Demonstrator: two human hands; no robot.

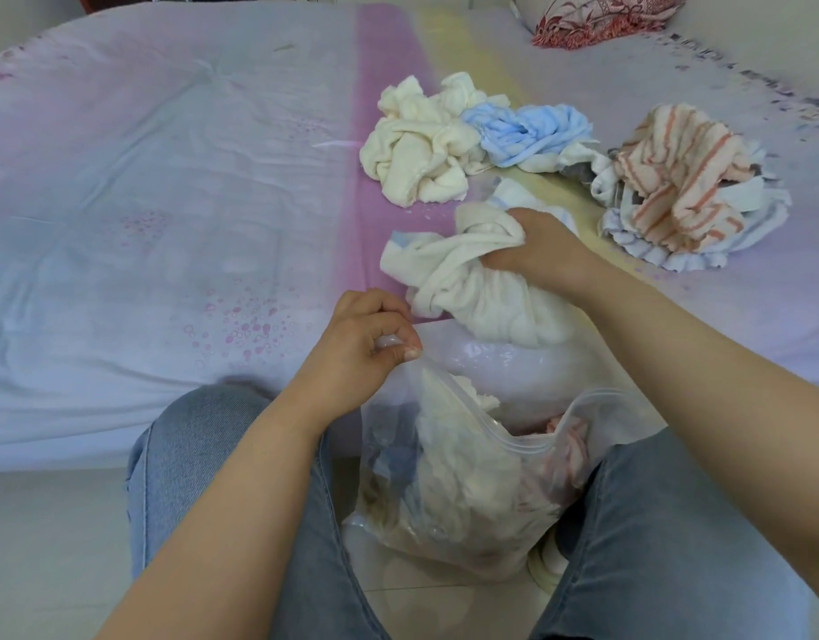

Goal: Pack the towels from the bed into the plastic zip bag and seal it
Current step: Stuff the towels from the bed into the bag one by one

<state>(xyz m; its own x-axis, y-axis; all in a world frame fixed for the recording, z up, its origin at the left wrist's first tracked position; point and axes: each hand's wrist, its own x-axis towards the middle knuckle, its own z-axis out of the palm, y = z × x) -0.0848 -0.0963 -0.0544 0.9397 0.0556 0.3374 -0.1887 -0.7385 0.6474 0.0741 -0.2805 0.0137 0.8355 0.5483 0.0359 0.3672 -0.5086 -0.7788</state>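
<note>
A clear plastic zip bag (449,496) stands between my knees at the bed's edge, its mouth open and several towels inside. My left hand (366,344) pinches the bag's upper left rim. My right hand (532,251) grips a cream-white towel (472,288) that lies bunched on the bed just above the bag's mouth. Farther back on the bed lie a crumpled cream towel (417,145), a light blue towel (527,131) and an orange-striped towel (680,177) on top of pale blue and white cloths.
The bed (167,200) has a pale lilac sheet with a pink and yellow stripe down the middle. A red patterned pillow (601,16) sits at the far right. My jeans-clad knees (204,445) flank the bag over a light tiled floor.
</note>
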